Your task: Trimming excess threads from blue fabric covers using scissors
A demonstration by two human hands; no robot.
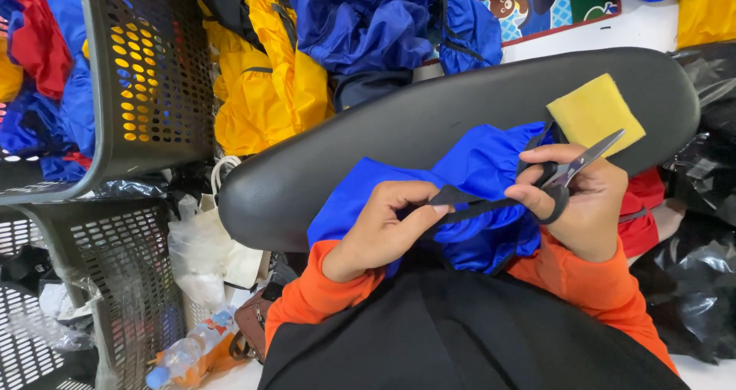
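Right hand point(583, 198): fingers through handles of scissors point(571, 172), closed round them, blades pointing up-right. Left hand point(387, 225): pinching black strap point(468, 204), pulled taut between both hands. I judge trimming step in hand; next move needs blades brought onto strap. Blue garment point(475, 168) lies beneath hands on black tabletop point(399, 122); yellow sponge point(594, 114) just beyond scissors.

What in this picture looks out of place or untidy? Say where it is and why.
A plastic bottle lies on its side on the floor, bottom left, among crumpled plastic bags beside the grey basket. Blue and yellow garments are heaped loosely, not folded.
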